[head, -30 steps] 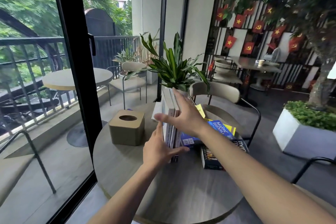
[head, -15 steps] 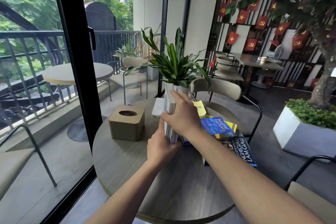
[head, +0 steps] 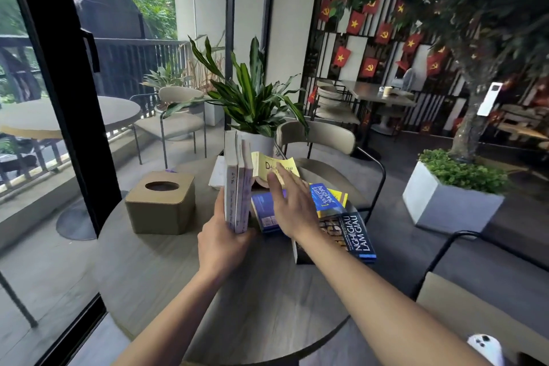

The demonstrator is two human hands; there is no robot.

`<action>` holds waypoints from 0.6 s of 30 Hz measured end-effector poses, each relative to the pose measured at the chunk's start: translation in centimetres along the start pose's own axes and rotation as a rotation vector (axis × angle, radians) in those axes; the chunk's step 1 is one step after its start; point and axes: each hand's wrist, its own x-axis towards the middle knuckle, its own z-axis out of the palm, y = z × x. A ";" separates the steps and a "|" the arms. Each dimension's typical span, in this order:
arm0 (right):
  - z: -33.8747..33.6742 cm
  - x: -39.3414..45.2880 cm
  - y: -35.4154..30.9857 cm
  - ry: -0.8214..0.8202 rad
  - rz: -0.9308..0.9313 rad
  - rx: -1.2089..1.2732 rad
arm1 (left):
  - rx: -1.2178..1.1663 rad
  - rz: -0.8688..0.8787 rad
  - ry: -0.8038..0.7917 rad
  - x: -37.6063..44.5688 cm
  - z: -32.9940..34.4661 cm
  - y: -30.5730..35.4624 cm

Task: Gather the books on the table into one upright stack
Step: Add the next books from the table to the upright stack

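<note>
Two pale books (head: 237, 184) stand upright, spines toward me, near the middle of the round table (head: 166, 276). My left hand (head: 222, 242) grips their lower end and steadies them. My right hand (head: 292, 208) hovers with fingers spread over a pile of books lying flat to the right. That pile holds a yellow book (head: 274, 168), a blue book (head: 263, 209), a blue-and-yellow book (head: 325, 197) and a dark book with blue spine text (head: 356, 239). The right hand holds nothing.
A tan tissue box (head: 162, 202) sits on the table's left part. A white potted plant (head: 255, 116) stands behind the upright books, with paper (head: 218, 172) beside it. A beige chair (head: 320, 142) is beyond the table; a glass door frame (head: 68, 98) is at left.
My right hand let go of the top of the upright books and moved right over the flat pile. My left hand now holds the upright books alone.
</note>
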 end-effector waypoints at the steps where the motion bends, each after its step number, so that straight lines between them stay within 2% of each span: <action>1: -0.4 0.1 0.9 -0.020 0.027 -0.101 | 0.009 0.001 0.002 0.1 0.0 0.0; 4: -1.5 0.5 3.6 -0.116 0.143 -0.428 | 0.019 0.001 -0.010 0.2 0.0 0.0; 7: -2.1 0.9 6.4 -0.152 0.271 -0.603 | 0.017 -0.008 -0.020 0.3 -0.1 0.3; 12: -2.7 1.1 8.4 -0.175 0.457 -0.654 | 0.031 -0.011 -0.022 0.4 -0.1 0.5; 18: -3.2 2.7 8.7 -0.169 0.572 -0.547 | 0.052 -0.016 -0.022 0.5 -0.1 0.5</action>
